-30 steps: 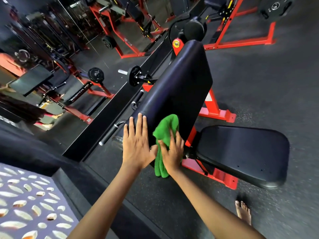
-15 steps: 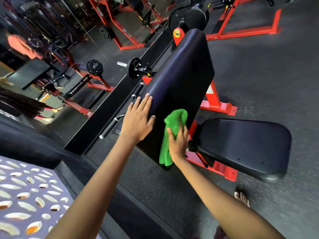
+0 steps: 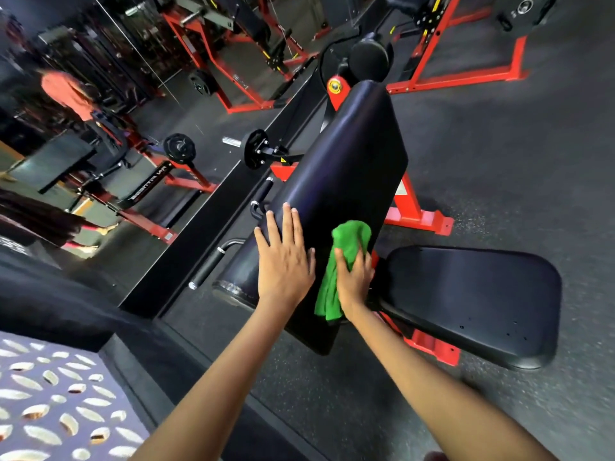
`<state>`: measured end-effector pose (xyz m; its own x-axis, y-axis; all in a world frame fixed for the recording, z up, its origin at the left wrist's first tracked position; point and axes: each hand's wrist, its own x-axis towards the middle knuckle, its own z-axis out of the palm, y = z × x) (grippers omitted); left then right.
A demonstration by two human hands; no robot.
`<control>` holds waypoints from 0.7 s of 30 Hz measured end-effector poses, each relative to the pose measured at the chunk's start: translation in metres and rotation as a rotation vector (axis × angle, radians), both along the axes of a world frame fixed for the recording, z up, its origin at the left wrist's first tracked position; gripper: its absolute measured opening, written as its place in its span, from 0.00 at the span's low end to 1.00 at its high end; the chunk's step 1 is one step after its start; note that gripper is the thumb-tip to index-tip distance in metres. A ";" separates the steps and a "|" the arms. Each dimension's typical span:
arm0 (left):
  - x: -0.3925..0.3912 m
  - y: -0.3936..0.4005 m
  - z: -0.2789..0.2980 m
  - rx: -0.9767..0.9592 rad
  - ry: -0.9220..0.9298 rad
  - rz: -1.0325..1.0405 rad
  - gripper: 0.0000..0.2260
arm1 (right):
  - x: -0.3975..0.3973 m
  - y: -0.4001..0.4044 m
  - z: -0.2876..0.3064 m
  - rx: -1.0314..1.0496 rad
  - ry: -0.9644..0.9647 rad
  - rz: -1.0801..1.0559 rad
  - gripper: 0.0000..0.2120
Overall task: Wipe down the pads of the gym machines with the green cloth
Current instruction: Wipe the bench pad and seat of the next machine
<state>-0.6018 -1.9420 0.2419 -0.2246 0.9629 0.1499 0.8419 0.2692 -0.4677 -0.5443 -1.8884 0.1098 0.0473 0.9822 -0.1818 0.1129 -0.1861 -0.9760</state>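
Note:
A long black sloping arm pad [image 3: 346,168] of a red-framed gym machine fills the middle of the head view. My left hand [image 3: 283,257] lies flat on the pad's lower left part with straight fingers. My right hand [image 3: 354,277] holds the green cloth [image 3: 347,241] against the pad's lower right edge, fingers curled over it; the cloth's tail hangs below my wrist. The machine's black seat pad [image 3: 472,301] sits to the right, untouched.
A wall mirror [image 3: 100,144] on the left reflects a person in an orange top and other benches. Black grip handles [image 3: 216,261] jut out left of the pad. Red machine frames [image 3: 466,71] stand behind. Grey rubber floor [image 3: 515,168] stretches to the right.
My right hand slid the cloth up the pad's right side and has now come slightly back down. My left hand shifted a little along the pad's left edge.

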 end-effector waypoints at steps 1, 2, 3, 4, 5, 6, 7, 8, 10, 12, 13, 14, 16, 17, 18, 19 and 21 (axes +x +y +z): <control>0.001 0.001 -0.003 0.002 0.020 0.011 0.34 | 0.002 0.015 -0.001 -0.119 0.029 -0.020 0.29; 0.001 0.001 -0.006 0.008 0.042 0.022 0.35 | 0.004 0.031 0.004 -0.203 0.050 -0.033 0.29; 0.002 0.002 -0.008 0.015 0.058 0.033 0.35 | 0.005 0.046 0.012 -0.239 0.058 -0.044 0.30; 0.002 0.002 -0.009 0.017 0.069 0.047 0.36 | 0.005 0.059 0.023 -0.234 0.064 -0.052 0.29; 0.004 0.003 -0.009 0.018 0.075 0.058 0.36 | 0.005 0.068 0.036 -0.197 0.068 -0.055 0.29; 0.005 0.005 -0.009 0.016 0.077 0.068 0.37 | 0.003 0.072 0.047 -0.139 0.070 -0.048 0.29; 0.005 0.006 -0.010 0.011 0.081 0.073 0.37 | 0.000 0.071 0.054 -0.059 0.066 -0.037 0.29; 0.004 0.007 -0.009 0.007 0.075 0.079 0.37 | -0.003 0.065 0.058 0.033 0.056 -0.023 0.28; 0.004 0.007 -0.011 0.011 0.046 0.077 0.37 | -0.004 0.040 0.043 0.174 0.018 0.010 0.28; 0.004 0.006 -0.011 0.022 0.034 0.067 0.37 | -0.003 0.016 0.010 0.163 -0.015 0.041 0.28; 0.004 0.006 -0.010 0.022 0.032 0.064 0.37 | 0.000 0.013 -0.005 0.075 -0.010 0.036 0.28; 0.004 0.005 -0.011 0.017 0.034 0.059 0.37 | 0.001 0.017 -0.013 -0.053 0.011 0.013 0.29; 0.005 0.005 -0.011 0.010 0.044 0.051 0.38 | 0.003 0.038 -0.005 -0.262 0.046 -0.046 0.30; 0.004 0.005 -0.011 0.013 0.040 0.058 0.38 | 0.002 0.049 0.006 -0.299 0.054 -0.067 0.29; 0.005 0.006 -0.011 0.021 0.031 0.063 0.39 | 0.003 0.059 0.020 -0.288 0.059 -0.077 0.29; 0.005 0.007 -0.011 0.023 0.025 0.070 0.40 | 0.001 0.065 0.037 -0.236 0.062 -0.075 0.28; 0.006 0.007 -0.010 0.002 0.022 0.077 0.41 | -0.003 0.062 0.061 -0.042 0.059 -0.041 0.28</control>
<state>-0.5955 -1.9348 0.2317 -0.2944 0.9426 0.1576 0.8081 0.3335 -0.4856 -0.5471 -1.8267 0.1705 0.0753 0.9711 -0.2264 0.0469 -0.2302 -0.9720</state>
